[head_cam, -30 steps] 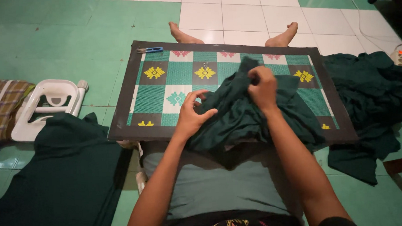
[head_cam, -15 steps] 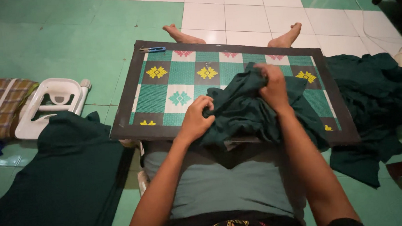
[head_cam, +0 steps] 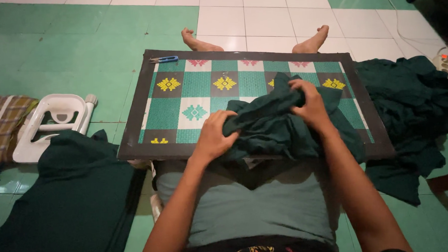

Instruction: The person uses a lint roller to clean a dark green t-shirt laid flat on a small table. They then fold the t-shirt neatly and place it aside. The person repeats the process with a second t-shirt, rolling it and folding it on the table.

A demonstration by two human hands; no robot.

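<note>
Both hands clamped on bunched dark green cloth (head_cam: 274,124) over the patterned board (head_cam: 183,112).
Left hand (head_cam: 215,134) and right hand (head_cam: 309,103) gripping separately; risk of cloth dragging off the near edge, or sweeping toward blue snips (head_cam: 164,59) far left.

The left hand (head_cam: 215,135) now sits lower and nearer the frame's centre, gripping the near edge of the dark green garment (head_cam: 279,123) instead of bunching it beside the other hand. The right hand (head_cam: 309,103) sits further right, pinching a raised fold, so the cloth is stretched wider between them.
</note>
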